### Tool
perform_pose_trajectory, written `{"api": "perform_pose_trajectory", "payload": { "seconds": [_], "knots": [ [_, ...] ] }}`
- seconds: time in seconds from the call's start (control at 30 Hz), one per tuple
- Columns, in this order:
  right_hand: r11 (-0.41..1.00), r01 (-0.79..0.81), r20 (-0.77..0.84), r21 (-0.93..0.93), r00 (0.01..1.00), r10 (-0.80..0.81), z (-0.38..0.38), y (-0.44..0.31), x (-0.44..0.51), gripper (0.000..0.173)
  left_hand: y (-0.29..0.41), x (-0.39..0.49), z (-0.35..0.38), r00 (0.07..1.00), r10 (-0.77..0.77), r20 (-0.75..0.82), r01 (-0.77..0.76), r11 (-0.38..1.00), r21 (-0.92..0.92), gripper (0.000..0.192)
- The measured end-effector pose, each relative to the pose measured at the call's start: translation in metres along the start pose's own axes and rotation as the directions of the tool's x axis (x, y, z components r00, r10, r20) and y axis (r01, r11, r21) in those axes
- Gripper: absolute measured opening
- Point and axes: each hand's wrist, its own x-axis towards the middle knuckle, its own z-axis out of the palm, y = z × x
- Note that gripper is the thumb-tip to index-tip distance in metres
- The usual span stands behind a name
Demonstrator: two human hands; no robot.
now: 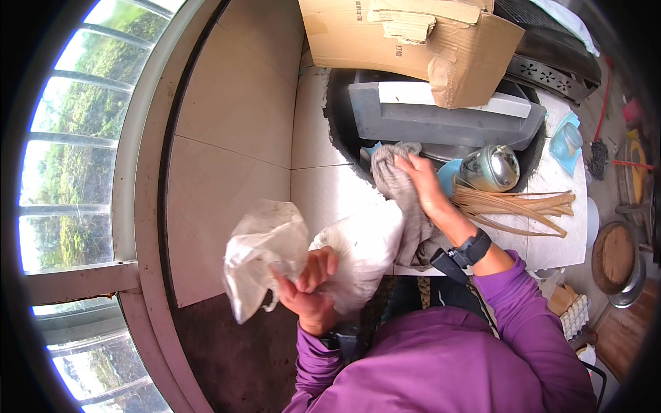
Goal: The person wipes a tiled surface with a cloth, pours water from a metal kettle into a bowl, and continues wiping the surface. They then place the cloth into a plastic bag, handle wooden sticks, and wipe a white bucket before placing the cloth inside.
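Observation:
My left hand (310,289) grips a translucent white plastic bag (268,242), which is lifted to the left of the counter. Beside that hand, at the counter's front edge, sits a fuller white plastic bag (364,248); whether the two are one bag is hidden. My right hand (426,178) holds a grey-brown cloth (397,178), bunched at the top and hanging down over the counter edge. Just right of the right hand lies a shiny metal canister (488,168) on its side. Dried leaf strips (521,206) lie beneath the right forearm's outer side.
A cardboard box (372,38) stands at the back above a dark opening holding a grey metal frame (444,121). A glass jar (568,137) sits on blue material at the right. A barred window (72,155) borders the left wall. Egg trays (573,317) stand lower right.

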Motion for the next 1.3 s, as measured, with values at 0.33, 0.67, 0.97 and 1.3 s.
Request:
{"api": "perform_pose_trajectory", "payload": {
  "seconds": [0.33, 0.67, 0.97, 1.3],
  "knots": [
    [0.698, -0.656, 0.517, 0.286, 0.719, 0.464, 0.035, -0.003, -0.105, 0.038, 0.005, 0.029, 0.003, 0.995, 0.098, 0.021, -0.084, 0.932, -0.352, 0.045],
    [0.884, 0.236, 0.455, -0.403, 0.890, -0.030, -0.023, 0.004, -0.107, 0.041, 0.074, 0.018, 0.013, 0.913, 0.402, -0.066, -0.402, 0.915, 0.005, 0.051],
    [0.460, 0.769, 0.830, -0.443, 0.546, -0.115, 0.002, 0.071, -0.107, 0.041, 0.087, -0.021, -0.020, 0.858, 0.469, -0.210, -0.401, 0.866, 0.299, 0.051],
    [0.250, 0.709, 0.470, -0.659, 0.648, -0.599, 0.154, 0.116, 0.051, 0.046, 0.105, -0.046, -0.016, 0.817, 0.532, -0.222, -0.406, 0.804, 0.434, 0.050]
  ]
}}
